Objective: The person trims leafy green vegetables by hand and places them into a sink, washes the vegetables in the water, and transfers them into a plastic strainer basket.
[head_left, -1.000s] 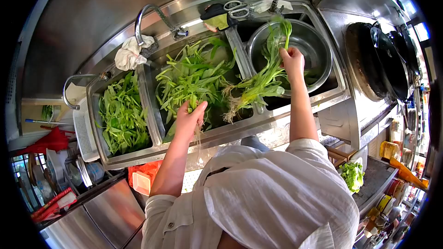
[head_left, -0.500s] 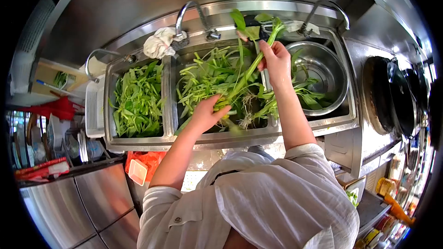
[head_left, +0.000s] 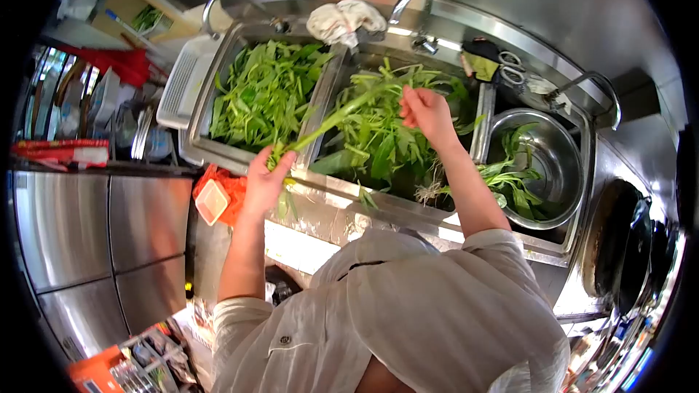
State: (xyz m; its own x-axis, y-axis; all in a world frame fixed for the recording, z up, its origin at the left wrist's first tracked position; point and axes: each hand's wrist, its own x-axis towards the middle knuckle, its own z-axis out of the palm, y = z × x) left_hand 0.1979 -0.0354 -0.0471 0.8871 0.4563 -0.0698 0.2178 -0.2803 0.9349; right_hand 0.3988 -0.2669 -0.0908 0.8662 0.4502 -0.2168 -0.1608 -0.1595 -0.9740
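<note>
The left hand (head_left: 268, 175) is closed on one end of a long green stalk (head_left: 341, 113), with the thumb and the fingers pressed on it, and it is at the front rim of the sink (head_left: 338, 191), near the left basin (head_left: 206, 137). The stalk goes up at a slant, above the wall between the left basin and the middle basin (head_left: 333, 81), and its far end comes close to the right hand (head_left: 426, 113). This right hand is over the middle basin, with its fingers bent inward; I cannot tell if the fingertips pinch the stalk or are only beside it. Some leaves (head_left: 287, 204) hang under the left hand. Leafy greens (head_left: 269, 91) fill the left basin, and more greens lie in the middle one. Pale roots (head_left: 434, 185) are visible near the right forearm, at the front of the middle basin. In the right basin there is a steel bowl (head_left: 562, 167), and some greens are partly inside it, on its left side. Behind the basins are a white cloth (head_left: 342, 23), a tap (head_left: 412, 1) and scissors (head_left: 512, 67). A white basket (head_left: 188, 81) is beside the left basin.
</note>
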